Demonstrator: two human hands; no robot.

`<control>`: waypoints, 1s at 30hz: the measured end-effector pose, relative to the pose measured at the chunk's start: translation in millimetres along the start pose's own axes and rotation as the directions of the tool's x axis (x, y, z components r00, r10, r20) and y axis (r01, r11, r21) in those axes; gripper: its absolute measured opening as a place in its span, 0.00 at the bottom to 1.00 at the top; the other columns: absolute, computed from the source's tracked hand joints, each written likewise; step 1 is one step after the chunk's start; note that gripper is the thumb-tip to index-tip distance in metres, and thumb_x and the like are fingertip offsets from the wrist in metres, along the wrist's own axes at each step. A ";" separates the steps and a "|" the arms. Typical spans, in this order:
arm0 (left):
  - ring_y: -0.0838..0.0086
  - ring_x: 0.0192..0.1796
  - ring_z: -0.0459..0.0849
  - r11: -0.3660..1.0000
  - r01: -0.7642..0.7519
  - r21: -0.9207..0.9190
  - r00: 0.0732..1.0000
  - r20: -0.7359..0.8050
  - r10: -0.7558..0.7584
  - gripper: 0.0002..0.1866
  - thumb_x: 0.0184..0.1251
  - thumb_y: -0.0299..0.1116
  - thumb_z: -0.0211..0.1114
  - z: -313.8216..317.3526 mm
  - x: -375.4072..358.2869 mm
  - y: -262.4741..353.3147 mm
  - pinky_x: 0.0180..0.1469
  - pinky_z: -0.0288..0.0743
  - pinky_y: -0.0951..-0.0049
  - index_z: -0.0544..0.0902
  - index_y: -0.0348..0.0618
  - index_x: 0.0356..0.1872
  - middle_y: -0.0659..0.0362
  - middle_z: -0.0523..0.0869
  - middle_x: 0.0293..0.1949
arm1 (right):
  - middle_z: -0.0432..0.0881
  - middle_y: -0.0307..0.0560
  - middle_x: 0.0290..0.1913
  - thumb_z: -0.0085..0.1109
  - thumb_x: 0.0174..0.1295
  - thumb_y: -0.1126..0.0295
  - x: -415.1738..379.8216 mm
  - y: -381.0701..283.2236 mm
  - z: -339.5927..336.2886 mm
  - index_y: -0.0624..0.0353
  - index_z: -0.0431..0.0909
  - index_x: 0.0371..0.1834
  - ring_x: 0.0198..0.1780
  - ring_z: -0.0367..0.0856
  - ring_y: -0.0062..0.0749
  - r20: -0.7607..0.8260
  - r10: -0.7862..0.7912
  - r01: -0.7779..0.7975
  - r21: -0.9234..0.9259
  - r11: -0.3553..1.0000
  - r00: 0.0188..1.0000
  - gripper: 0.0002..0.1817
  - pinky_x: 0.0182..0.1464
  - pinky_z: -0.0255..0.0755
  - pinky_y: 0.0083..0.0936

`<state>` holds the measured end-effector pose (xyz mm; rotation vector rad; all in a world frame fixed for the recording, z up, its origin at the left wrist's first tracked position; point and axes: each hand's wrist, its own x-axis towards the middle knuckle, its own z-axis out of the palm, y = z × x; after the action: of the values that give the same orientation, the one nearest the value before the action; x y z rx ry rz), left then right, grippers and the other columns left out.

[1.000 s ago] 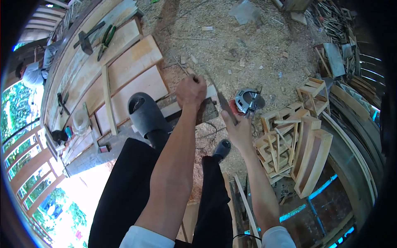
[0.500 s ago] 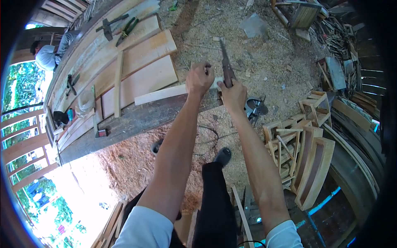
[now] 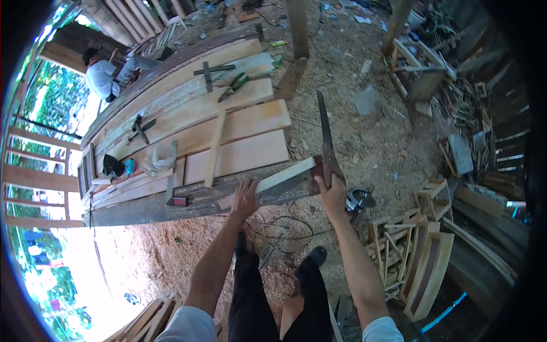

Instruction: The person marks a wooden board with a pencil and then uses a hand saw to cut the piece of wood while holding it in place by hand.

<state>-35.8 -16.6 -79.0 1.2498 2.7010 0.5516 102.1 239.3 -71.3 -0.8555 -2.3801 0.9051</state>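
Hands: left hand (image 3: 246,198) on one plank (image 3: 272,181); right hand (image 3: 334,196) holds one handsaw (image 3: 325,137).

Open-sided wood workshop. Floor (image 3: 364,137) = packed dirt under thick sawdust & offcuts. Long plank workbench (image 3: 142,208) runs from 8 to 12 o'clock, wide boards (image 3: 239,154) laid on it w/ hammer (image 3: 209,71), green pliers (image 3: 232,86) & other small tools. Railing (image 3: 34,176) at 9 o'clock, bright daylight & green trees beyond; a person in a light shirt (image 3: 103,77) sits at 10 o'clock. Two posts (image 3: 297,25) at 12. Stacked wooden frames (image 3: 416,251) at 4 o'clock, scrap timber pile (image 3: 484,74) at 2. Black cord (image 3: 285,228) coils on floor at 6.
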 end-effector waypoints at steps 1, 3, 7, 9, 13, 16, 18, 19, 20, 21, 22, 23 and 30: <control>0.46 0.54 0.75 0.992 0.079 -0.095 0.995 -0.053 -0.084 0.25 0.60 0.32 0.64 4.6 -16.1 -11.0 0.56 0.70 0.51 0.72 0.44 0.60 0.45 0.76 0.53 | 0.78 0.62 0.27 0.62 0.62 0.52 -6.7 -16.5 -0.5 0.67 0.75 0.31 0.33 0.78 0.61 0.039 -0.082 0.081 0.026 0.996 0.996 0.24 0.37 0.71 0.48; 0.44 0.53 0.75 0.968 0.149 -0.203 0.978 -0.116 -0.175 0.25 0.60 0.31 0.63 -5.6 -41.1 -24.4 0.54 0.72 0.50 0.71 0.43 0.60 0.43 0.75 0.52 | 0.76 0.61 0.26 0.61 0.63 0.50 -18.9 -46.4 3.3 0.67 0.73 0.30 0.32 0.76 0.61 0.076 -0.183 0.179 0.048 0.983 0.980 0.25 0.37 0.70 0.47; 0.39 0.51 0.76 0.876 0.311 -0.369 0.918 -0.123 -0.378 0.26 0.61 0.31 0.63 -40.8 -69.4 -50.6 0.49 0.74 0.50 0.70 0.41 0.62 0.40 0.74 0.53 | 0.75 0.59 0.27 0.59 0.62 0.46 -43.0 -79.8 55.5 0.65 0.72 0.32 0.33 0.76 0.58 0.225 -0.209 0.246 -0.151 0.958 0.952 0.27 0.39 0.70 0.44; 0.40 0.53 0.76 0.851 0.280 -0.445 0.908 -0.165 -0.385 0.28 0.61 0.32 0.63 -60.0 -80.0 -67.6 0.51 0.75 0.52 0.69 0.42 0.63 0.40 0.74 0.55 | 0.77 0.62 0.36 0.57 0.64 0.47 -53.1 -93.2 78.8 0.68 0.72 0.35 0.42 0.75 0.59 0.382 -0.126 0.231 -0.243 0.942 0.916 0.27 0.43 0.68 0.46; 0.41 0.54 0.77 0.859 0.239 -0.453 0.914 -0.192 -0.356 0.29 0.61 0.37 0.65 -92.2 -115.0 -111.0 0.51 0.76 0.52 0.70 0.48 0.64 0.42 0.76 0.56 | 0.78 0.60 0.40 0.53 0.68 0.52 -63.5 -114.0 97.9 0.66 0.74 0.43 0.51 0.73 0.54 0.433 -0.148 0.355 -0.450 0.820 0.889 0.23 0.48 0.69 0.43; 0.43 0.50 0.80 0.794 0.378 -0.476 0.896 -0.026 -0.443 0.29 0.62 0.39 0.66 -131.6 -147.7 -126.2 0.49 0.77 0.51 0.71 0.52 0.65 0.44 0.80 0.53 | 0.77 0.59 0.45 0.52 0.70 0.54 -60.7 -142.8 91.0 0.64 0.73 0.50 0.53 0.73 0.54 0.479 -0.067 0.323 -0.476 0.818 0.875 0.22 0.52 0.70 0.43; 0.45 0.49 0.82 0.780 0.329 -0.532 0.914 -0.027 -0.404 0.29 0.62 0.40 0.66 -170.3 -168.3 -131.9 0.48 0.78 0.51 0.71 0.54 0.65 0.45 0.81 0.52 | 0.77 0.60 0.49 0.51 0.70 0.54 -58.9 -164.7 84.7 0.63 0.72 0.55 0.52 0.74 0.55 0.496 0.032 0.259 -0.507 0.822 0.868 0.23 0.55 0.70 0.44; 0.46 0.48 0.83 0.768 0.290 -0.571 0.932 -0.014 -0.363 0.28 0.62 0.41 0.66 -187.8 -179.5 -134.1 0.47 0.78 0.51 0.71 0.55 0.65 0.47 0.82 0.51 | 0.76 0.58 0.51 0.50 0.70 0.54 -57.0 -180.4 82.8 0.61 0.69 0.59 0.50 0.76 0.52 0.485 0.041 0.131 -0.316 0.940 0.874 0.24 0.52 0.73 0.43; 0.46 0.48 0.83 0.762 0.293 -0.578 0.927 -0.025 -0.375 0.28 0.62 0.41 0.66 -204.4 -192.8 -134.9 0.47 0.78 0.51 0.71 0.55 0.65 0.47 0.82 0.51 | 0.75 0.56 0.53 0.50 0.71 0.54 -60.3 -196.5 82.9 0.60 0.67 0.63 0.48 0.78 0.49 0.485 0.058 -0.011 -0.100 0.995 0.873 0.25 0.50 0.75 0.43; 0.47 0.49 0.83 0.810 0.285 -0.513 0.949 0.035 -0.312 0.29 0.62 0.42 0.66 -218.0 -206.8 -139.6 0.47 0.78 0.52 0.71 0.55 0.66 0.48 0.82 0.52 | 0.75 0.56 0.53 0.50 0.71 0.54 -64.4 -231.5 74.7 0.60 0.67 0.63 0.48 0.78 0.49 0.492 0.045 0.003 -0.096 0.995 0.870 0.25 0.50 0.75 0.43; 0.47 0.49 0.82 0.857 0.266 -0.442 0.963 0.089 -0.253 0.30 0.62 0.43 0.66 -233.6 -213.3 -149.2 0.47 0.79 0.52 0.71 0.56 0.66 0.49 0.82 0.52 | 0.76 0.53 0.53 0.49 0.71 0.53 -62.0 -280.0 62.6 0.58 0.67 0.64 0.46 0.79 0.45 0.497 0.202 -0.255 0.040 0.966 0.844 0.26 0.45 0.78 0.40; 0.47 0.49 0.83 0.882 0.203 -0.425 0.977 0.034 -0.208 0.30 0.62 0.44 0.65 -245.1 -224.9 -153.3 0.46 0.79 0.53 0.71 0.56 0.66 0.49 0.82 0.53 | 0.77 0.50 0.53 0.49 0.71 0.53 -69.4 -316.6 52.8 0.57 0.66 0.66 0.45 0.81 0.40 0.533 0.356 -0.502 0.156 0.851 0.768 0.26 0.41 0.80 0.37; 0.55 0.60 0.78 0.909 0.207 -0.362 0.976 0.006 -0.220 0.26 0.63 0.45 0.65 -303.0 -276.1 -202.6 0.62 0.68 0.53 0.74 0.60 0.64 0.54 0.79 0.59 | 0.79 0.45 0.47 0.52 0.70 0.54 -94.8 -376.6 90.0 0.54 0.71 0.62 0.45 0.81 0.35 0.853 0.194 -0.836 0.384 0.393 0.484 0.23 0.39 0.81 0.37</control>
<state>-76.4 -429.4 113.4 0.8446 2.5570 0.9899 -30.3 -86.9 115.8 -1.0662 -1.6528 2.7846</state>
